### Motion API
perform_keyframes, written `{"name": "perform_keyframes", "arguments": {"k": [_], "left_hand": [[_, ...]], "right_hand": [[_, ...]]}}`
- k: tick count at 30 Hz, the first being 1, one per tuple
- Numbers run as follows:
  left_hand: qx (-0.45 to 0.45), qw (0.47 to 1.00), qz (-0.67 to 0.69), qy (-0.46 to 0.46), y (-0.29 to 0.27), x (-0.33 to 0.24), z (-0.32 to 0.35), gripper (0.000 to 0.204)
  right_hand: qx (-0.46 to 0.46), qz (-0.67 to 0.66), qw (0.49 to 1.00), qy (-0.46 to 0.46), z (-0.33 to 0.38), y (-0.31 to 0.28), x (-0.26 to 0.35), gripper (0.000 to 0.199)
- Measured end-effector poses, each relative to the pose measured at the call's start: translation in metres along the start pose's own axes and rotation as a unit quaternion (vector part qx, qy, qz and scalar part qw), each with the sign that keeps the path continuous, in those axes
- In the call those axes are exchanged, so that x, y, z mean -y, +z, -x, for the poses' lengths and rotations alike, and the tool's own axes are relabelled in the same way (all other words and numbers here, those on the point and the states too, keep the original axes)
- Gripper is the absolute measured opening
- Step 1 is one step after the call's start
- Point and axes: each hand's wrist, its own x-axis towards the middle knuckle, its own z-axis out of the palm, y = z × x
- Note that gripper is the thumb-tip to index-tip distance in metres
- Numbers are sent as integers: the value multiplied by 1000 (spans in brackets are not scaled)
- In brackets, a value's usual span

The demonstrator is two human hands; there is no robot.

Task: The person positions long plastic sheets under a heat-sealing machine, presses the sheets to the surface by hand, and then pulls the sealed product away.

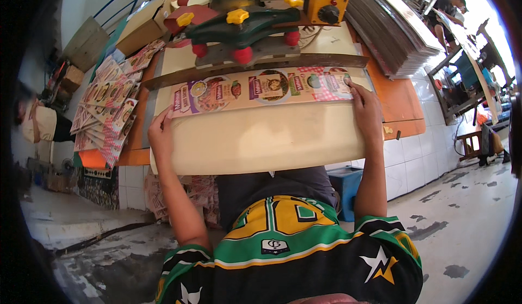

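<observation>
A long printed card strip [244, 94] with food pictures lies across a cream board [266, 138] in front of me. My left hand [161, 130] is closed on the near left corner of the strip. At the strip's right end, my right hand [366, 108] pinches it with the thumb on top; the fingers underneath are partly hidden. Just beyond the strip's far edge runs a long metal bar [261, 63], below a dark green machine head [244, 28] with yellow knobs and red feet.
Loose printed cards [106, 108] are heaped on the orange table [402, 108] at the left. A tall stack of flat sheets [380, 24] stands at the back right, beside a yellow control box [325, 6]. Other people are at far left and far right.
</observation>
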Motion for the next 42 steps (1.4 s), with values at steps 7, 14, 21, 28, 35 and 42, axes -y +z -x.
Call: {"name": "perform_keyframes", "arguments": {"k": [7,14,21,28,35,42], "left_hand": [[-8,1000,-11,-20,2,-10,1,30],[-5,1000,-1,-18,3,-10,1,29],[-5,1000,-20,-11,3,-10,1,29],[-5,999,-35,4,1,-10,0,30],[-7,999,-40,5,2,-10,0,32],[-4,999,-44,8,1,-12,1,32]], "right_hand": [[14,20,999,26,2,-4,2,31],[5,34,999,10,2,-6,1,31],[-7,19,1000,-11,0,-2,-3,30],[-17,26,999,-15,0,-1,-7,28],[-19,29,999,-16,-1,0,-9,28],[-16,31,999,-19,-1,-1,-7,28]]}}
